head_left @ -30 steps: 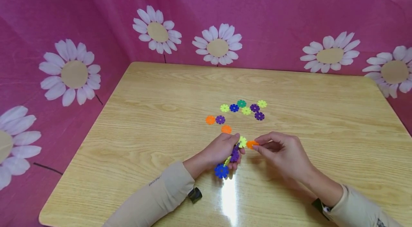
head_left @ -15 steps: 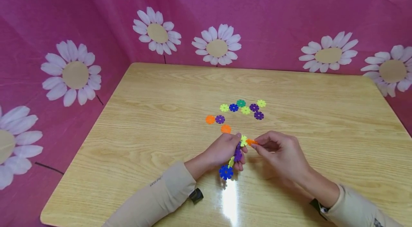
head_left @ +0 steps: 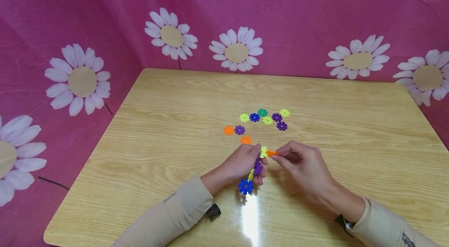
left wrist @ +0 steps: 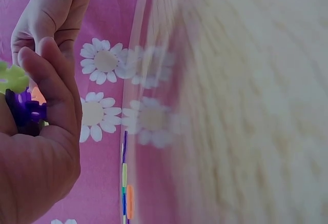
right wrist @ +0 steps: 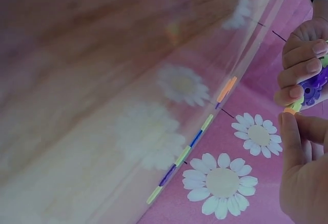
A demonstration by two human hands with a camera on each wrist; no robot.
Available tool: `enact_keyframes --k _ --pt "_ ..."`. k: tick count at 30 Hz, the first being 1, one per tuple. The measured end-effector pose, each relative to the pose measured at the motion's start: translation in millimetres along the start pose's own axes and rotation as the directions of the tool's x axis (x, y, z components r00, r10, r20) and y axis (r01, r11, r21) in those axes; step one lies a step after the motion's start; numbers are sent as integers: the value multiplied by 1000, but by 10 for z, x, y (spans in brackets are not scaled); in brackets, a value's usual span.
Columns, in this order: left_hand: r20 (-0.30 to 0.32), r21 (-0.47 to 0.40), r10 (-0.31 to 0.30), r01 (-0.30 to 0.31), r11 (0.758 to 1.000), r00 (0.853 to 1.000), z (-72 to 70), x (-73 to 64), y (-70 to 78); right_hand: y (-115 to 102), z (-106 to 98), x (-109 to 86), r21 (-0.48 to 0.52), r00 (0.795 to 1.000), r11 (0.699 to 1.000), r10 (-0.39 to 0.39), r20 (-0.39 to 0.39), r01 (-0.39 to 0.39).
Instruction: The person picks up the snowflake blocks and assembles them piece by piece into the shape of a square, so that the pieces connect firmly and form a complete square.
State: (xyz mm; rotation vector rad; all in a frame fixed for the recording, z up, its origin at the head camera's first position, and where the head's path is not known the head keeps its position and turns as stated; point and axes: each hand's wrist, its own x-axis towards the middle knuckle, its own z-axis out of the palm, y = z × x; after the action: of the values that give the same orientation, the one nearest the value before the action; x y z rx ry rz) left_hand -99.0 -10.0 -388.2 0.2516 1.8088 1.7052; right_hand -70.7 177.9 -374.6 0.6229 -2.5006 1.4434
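Observation:
My left hand (head_left: 242,161) holds a chain of notched plastic discs between thumb and fingers. In it are a blue disc (head_left: 246,186) hanging at the lower end, a yellow one, purple discs (head_left: 258,167) and a yellow-green disc (head_left: 264,152) at the upper end. My right hand (head_left: 305,163) pinches an orange disc (head_left: 271,153) edge-on, its rim right at the yellow-green disc. In the right wrist view the orange disc (right wrist: 290,110) shows at the right fingertips, with the purple discs (right wrist: 311,88) beside the left fingers. Part of the chain is hidden by the left hand.
Loose discs lie flat beyond the hands: an orange disc (head_left: 246,140) close to the left hand, another orange and a purple disc (head_left: 240,130) behind it, and several more around a green disc (head_left: 262,112). The wooden table (head_left: 168,122) meets a pink flowered cloth (head_left: 294,13).
The right hand has shifted slightly left, bringing the orange disc closer against the yellow-green one and turning it more edge-on. The chain's blue end has swung slightly right.

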Motion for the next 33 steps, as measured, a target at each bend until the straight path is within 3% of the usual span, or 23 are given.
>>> enact_keyframes --k 9,17,24,33 --pt "20 -8 9 -9 1000 1000 -21 26 -7 31 13 30 -2 999 999 38 29 -38" --pt "15 -32 35 -34 999 999 -22 39 6 49 27 53 22 995 995 96 3 -96" --pt "6 -69 34 -33 997 999 -26 37 23 -297 18 111 8 993 993 118 -23 -118" --pt "17 -76 46 -44 996 999 -32 46 41 -310 5 124 72 982 980 186 2 -186"
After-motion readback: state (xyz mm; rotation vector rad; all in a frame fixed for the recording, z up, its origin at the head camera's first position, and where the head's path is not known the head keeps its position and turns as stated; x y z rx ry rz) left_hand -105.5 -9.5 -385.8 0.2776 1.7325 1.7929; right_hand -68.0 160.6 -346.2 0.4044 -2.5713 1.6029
